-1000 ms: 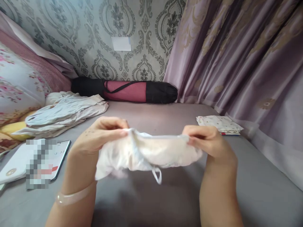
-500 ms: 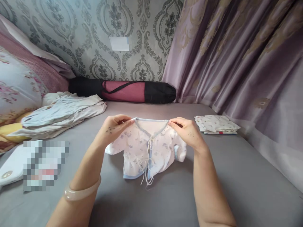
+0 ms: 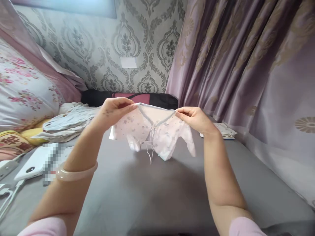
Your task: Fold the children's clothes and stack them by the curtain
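The left hand (image 3: 115, 110) and right hand (image 3: 196, 119) each pinch 1 shoulder of a small printed shirt (image 3: 163, 136), hanging between them; a folded cloth (image 3: 225, 129) lies beyond the right hand.

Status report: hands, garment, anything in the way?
Left hand, right hand: each pinching one shoulder of the printed garment. Garment: held up between them, hanging loosely. Nothing seen blocking it; folded cloth lies beyond the right hand.
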### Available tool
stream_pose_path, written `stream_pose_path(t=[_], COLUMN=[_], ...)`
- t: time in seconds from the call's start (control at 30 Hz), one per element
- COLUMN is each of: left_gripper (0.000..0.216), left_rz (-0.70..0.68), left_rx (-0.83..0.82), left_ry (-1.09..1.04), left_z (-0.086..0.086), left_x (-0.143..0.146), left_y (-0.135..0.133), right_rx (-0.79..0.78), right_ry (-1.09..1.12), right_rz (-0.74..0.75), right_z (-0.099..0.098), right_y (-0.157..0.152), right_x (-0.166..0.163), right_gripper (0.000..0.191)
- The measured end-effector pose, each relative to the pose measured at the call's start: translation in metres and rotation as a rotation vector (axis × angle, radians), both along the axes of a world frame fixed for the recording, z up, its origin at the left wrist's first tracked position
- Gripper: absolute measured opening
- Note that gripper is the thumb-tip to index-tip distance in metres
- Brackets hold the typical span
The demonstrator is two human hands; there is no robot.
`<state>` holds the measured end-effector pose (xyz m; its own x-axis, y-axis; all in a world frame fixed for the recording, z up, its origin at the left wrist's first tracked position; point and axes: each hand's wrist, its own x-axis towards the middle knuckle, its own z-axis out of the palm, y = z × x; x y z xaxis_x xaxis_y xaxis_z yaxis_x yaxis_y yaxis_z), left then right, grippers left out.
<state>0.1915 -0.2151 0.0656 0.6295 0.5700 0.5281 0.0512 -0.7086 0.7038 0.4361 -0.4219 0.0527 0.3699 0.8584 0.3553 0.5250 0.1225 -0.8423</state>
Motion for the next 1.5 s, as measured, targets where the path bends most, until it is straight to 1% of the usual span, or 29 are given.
stream_pose_path(t=[0.07, 0.1, 0.13, 0.17, 0.23, 0.27, 0.3, 0.4, 0.47, 0.5, 0.57, 0.6, 0.67, 0.73, 0.77, 0.87, 0.93, 1.0, 1.1, 1.23, 1.3, 1.33, 1.4, 1.47, 1.5], left_gripper=[0.037, 0.038, 0.038, 0.038, 0.037, 0.038, 0.039, 0.042, 0.04, 0.04, 0.042, 0.045, 0.048, 0.048, 0.046, 0.039, 0.034, 0.03, 0.027, 0.028, 0.031, 0.033, 0.036, 0.037, 0.037], left_rz=[-0.176, -0.241, -0.263, -0.239, -0.124, -0.085, -0.078, -0.107, -0.097, -0.112, -0.182, -0.198, -0.159, -0.079, -0.045, 0.084, 0.196, 0.278, 0.323, 0.297, 0.268, 0.242, 0.163, 0.068, 0.024], left_rx=[-0.165, -0.209, -0.216, -0.188, -0.098, -0.07, -0.069, -0.088, -0.066, -0.072, -0.14, -0.176, -0.194, -0.124, -0.067, 0.13, 0.244, 0.344, 0.447, 0.501, 0.477, 0.431, 0.288, 0.142, 0.085], left_ry=[0.082, 0.135, 0.173, 0.179, 0.114, 0.063, 0.023, 0.024, 0.026, 0.02, 0.013, 0.006, -0.004, -0.004, 0.0, -0.014, -0.026, -0.015, 0.004, -0.009, -0.002, 0.003, 0.029, 0.11, 0.176], left_z=[0.007, 0.008, 0.008, 0.007, 0.005, 0.003, 0.002, -0.001, -0.004, -0.005, -0.008, -0.01, -0.014, -0.017, -0.019, -0.02, -0.019, -0.016, -0.009, 0.001, 0.009, 0.014, 0.022, 0.025, 0.022], left_x=[-0.01, -0.012, -0.012, -0.01, -0.002, 0.002, 0.006, 0.015, 0.017, 0.018, 0.021, 0.023, 0.028, 0.033, 0.036, 0.038, 0.033, 0.026, 0.009, -0.016, -0.026, -0.03, -0.035, -0.032, -0.028], left_y=[0.006, 0.008, 0.01, 0.01, 0.008, 0.007, 0.006, 0.007, 0.009, 0.011, 0.014, 0.016, 0.021, 0.026, 0.028, 0.028, 0.022, 0.013, -0.003, -0.023, -0.03, -0.032, -0.031, -0.023, -0.015], right_rx=[-0.073, -0.108, -0.134, -0.141, -0.11, -0.086, -0.062, -0.038, -0.035, -0.044, -0.053, -0.044, -0.003, 0.028, 0.036, 0.068, 0.101, 0.115, 0.126, 0.135, 0.118, 0.101, 0.052, -0.021, -0.067], right_ry=[0.009, -0.009, -0.048, -0.101, -0.185, -0.19, -0.167, -0.103, -0.13, -0.139, -0.125, -0.126, -0.199, -0.319, -0.373, -0.481, -0.531, -0.548, -0.533, -0.451, -0.381, -0.346, -0.289, -0.241, -0.216], right_rz=[0.109, 0.137, 0.139, 0.112, 0.037, 0.022, 0.023, 0.01, -0.016, 0.003, 0.064, 0.059, -0.05, -0.184, -0.228, -0.287, -0.32, -0.337, -0.326, -0.27, -0.237, -0.214, -0.16, -0.091, -0.05], right_z=[0.011, 0.014, 0.016, 0.016, 0.015, 0.014, 0.013, 0.012, 0.012, 0.012, 0.012, 0.011, 0.009, 0.006, 0.004, 0.002, 0.001, 0.001, 0.004, 0.015, 0.024, 0.028, 0.035, 0.035, 0.031], right_y=[-0.006, -0.007, -0.006, -0.003, 0.004, 0.007, 0.009, 0.013, 0.014, 0.014, 0.015, 0.016, 0.02, 0.024, 0.025, 0.024, 0.02, 0.013, -0.001, -0.023, -0.031, -0.034, -0.033, -0.026, -0.019], right_x=[0.002, 0.002, 0.003, 0.003, 0.004, 0.004, 0.004, 0.006, 0.006, 0.007, 0.008, 0.01, 0.014, 0.018, 0.019, 0.019, 0.015, 0.01, -0.001, -0.016, -0.02, -0.02, -0.017, -0.007, -0.001], right_gripper=[0.046, 0.047, 0.047, 0.046, 0.043, 0.042, 0.043, 0.044, 0.041, 0.041, 0.042, 0.042, 0.04, 0.034, 0.031, 0.025, 0.025, 0.027, 0.03, 0.039, 0.043, 0.045, 0.047, 0.048, 0.048])
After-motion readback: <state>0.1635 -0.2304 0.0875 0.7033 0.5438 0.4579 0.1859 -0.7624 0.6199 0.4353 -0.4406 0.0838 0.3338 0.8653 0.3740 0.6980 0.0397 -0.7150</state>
